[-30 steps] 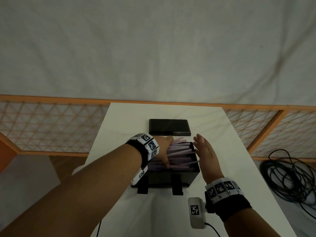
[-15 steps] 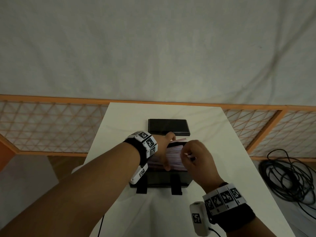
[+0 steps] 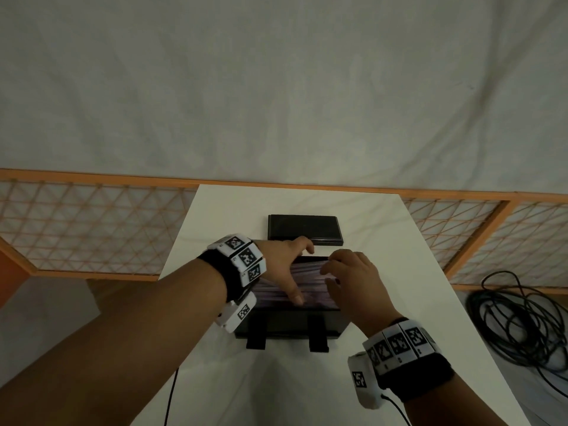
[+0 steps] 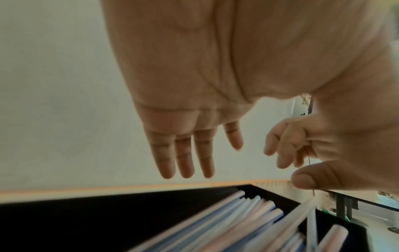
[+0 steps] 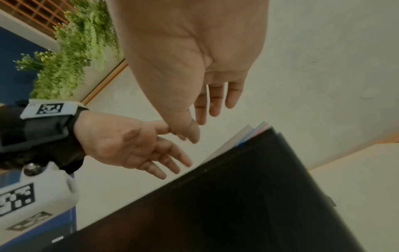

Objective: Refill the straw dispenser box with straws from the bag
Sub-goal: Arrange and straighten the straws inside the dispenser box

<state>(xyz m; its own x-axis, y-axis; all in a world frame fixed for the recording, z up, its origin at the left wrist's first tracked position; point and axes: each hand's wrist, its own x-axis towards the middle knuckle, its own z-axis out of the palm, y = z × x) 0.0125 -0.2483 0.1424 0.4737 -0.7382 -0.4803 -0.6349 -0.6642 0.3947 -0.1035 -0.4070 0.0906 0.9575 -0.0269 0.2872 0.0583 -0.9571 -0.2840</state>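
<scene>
The black straw dispenser box point(image 3: 285, 324) stands open-topped in the middle of the white table, filled with pale pink and blue straws point(image 3: 310, 272) lying lengthwise. My left hand point(image 3: 289, 265) is spread over the box's left half, thumb down on the straws and fingers straight at the far rim. My right hand point(image 3: 353, 281) hovers over the right half with fingers bent loosely down onto the straws, holding nothing. The left wrist view shows straight left fingers point(image 4: 183, 162) above the straws point(image 4: 226, 218). In the right wrist view the right hand point(image 5: 194, 68) hangs relaxed above the box wall point(image 5: 237, 196). No bag is in view.
The box's flat black lid point(image 3: 304, 230) lies just behind it on the table point(image 3: 276, 388). An orange lattice fence point(image 3: 92, 229) runs behind and beside the table. A coil of black cable point(image 3: 522, 318) lies on the floor to the right.
My right hand moved from flat beside the box's right end to over the straws, its fingers bending down. The straws now lie flatter inside the box. My left hand stayed on them.
</scene>
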